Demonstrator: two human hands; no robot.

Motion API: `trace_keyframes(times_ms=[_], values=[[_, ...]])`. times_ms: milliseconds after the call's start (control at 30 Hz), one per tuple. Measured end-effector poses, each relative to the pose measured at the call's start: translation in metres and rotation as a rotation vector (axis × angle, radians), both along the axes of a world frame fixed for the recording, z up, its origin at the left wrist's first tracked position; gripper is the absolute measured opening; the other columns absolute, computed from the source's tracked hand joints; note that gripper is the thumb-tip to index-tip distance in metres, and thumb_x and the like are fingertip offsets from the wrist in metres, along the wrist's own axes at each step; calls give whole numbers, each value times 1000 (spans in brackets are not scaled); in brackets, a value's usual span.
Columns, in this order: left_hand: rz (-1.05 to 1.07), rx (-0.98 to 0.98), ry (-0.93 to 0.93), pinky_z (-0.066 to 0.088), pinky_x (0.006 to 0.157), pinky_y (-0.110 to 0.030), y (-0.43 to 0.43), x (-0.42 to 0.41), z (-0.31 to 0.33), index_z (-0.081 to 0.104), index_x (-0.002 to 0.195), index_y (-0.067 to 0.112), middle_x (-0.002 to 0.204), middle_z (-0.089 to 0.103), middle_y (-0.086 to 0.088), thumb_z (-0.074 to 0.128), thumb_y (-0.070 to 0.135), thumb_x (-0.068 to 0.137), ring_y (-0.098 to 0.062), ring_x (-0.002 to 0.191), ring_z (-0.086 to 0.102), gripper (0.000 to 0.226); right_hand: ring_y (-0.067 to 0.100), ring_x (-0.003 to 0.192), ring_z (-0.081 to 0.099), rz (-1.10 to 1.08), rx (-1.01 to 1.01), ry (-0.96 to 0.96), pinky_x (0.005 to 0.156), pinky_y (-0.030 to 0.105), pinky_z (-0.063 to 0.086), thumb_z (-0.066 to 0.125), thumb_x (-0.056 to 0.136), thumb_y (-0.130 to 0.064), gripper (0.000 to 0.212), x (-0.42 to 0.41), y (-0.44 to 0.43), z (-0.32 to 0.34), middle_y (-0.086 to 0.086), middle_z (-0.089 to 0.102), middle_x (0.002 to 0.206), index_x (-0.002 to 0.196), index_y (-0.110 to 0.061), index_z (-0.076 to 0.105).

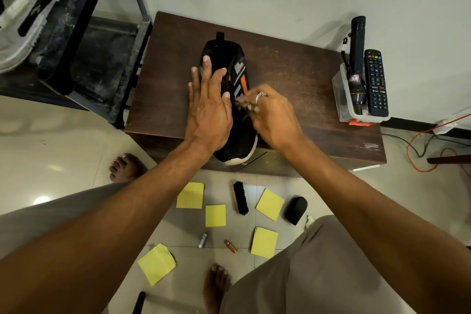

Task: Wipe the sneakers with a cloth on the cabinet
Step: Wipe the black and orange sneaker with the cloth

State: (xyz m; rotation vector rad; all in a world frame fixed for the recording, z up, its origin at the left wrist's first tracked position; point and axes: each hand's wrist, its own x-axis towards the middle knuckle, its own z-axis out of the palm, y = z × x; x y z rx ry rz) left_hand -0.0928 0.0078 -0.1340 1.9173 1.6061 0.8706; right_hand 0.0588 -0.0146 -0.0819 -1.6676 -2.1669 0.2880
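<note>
Cabinet (293,71) bears sneaker (224,52) (black) and tub (342,102).

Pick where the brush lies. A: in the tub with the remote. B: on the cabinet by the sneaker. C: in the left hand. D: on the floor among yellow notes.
D: the brush lies on the floor between yellow notes, in front of the cabinet; the left hand rests flat on the sneaker and the right hand pinches the cloth.
</note>
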Motion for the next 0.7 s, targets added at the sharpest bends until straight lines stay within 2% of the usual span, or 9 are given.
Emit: trace_keyframes(times_ms=[67, 200, 367, 467, 567, 700], values=[[-8, -2, -1, 0, 128, -45, -1, -1, 1, 27, 158, 16, 172, -4, -8, 35, 18, 107, -31, 158, -6, 52, 19, 97, 67, -43, 72, 37, 79, 30, 56, 68, 88, 0, 30, -8, 22, -2, 2, 67, 116, 113, -14, 75], [-5, -6, 9, 1, 128, -46, -1, 0, 2, 27, 158, 16, 172, -4, -9, 35, 18, 107, -32, 158, -5, 51, 17, 97, 68, -111, 96, 85, 83, 31, 57, 69, 85, 1, 32, -13, 50, 0, -1, 69, 115, 111, -16, 77], [-1, 1, 15, -1, 128, -46, -1, 1, 1, 25, 159, 15, 171, -4, -9, 35, 19, 107, -31, 157, -6, 53, 14, 98, 67, -17, -67, 49, 85, 25, 56, 74, 86, -1, 30, 3, -4, 2, -3, 67, 116, 111, -19, 77], [2, -1, 2, -1, 128, -46, -1, 0, 2, 26, 159, 14, 171, -4, -10, 36, 17, 106, -31, 157, -6, 53, 16, 102, 67, 22, -120, 3, 88, 32, 58, 74, 85, 1, 34, 10, -27, -2, -2, 67, 118, 114, -17, 77], [-10, -4, -3, 0, 128, -46, -1, 0, 2, 25, 159, 13, 171, -4, -10, 35, 17, 107, -31, 157, -6, 53, 21, 103, 66, 16, -55, -57, 85, 40, 59, 70, 87, 1, 34, 2, -8, -3, 0, 66, 121, 116, -17, 76], [-19, -3, 4, 1, 128, -47, -1, -1, 0, 25, 159, 13, 171, -5, -10, 34, 19, 107, -32, 157, -6, 52, 27, 100, 65, -16, 106, -89, 77, 43, 58, 64, 86, 4, 35, -10, 39, -1, 4, 67, 116, 113, -14, 75]])
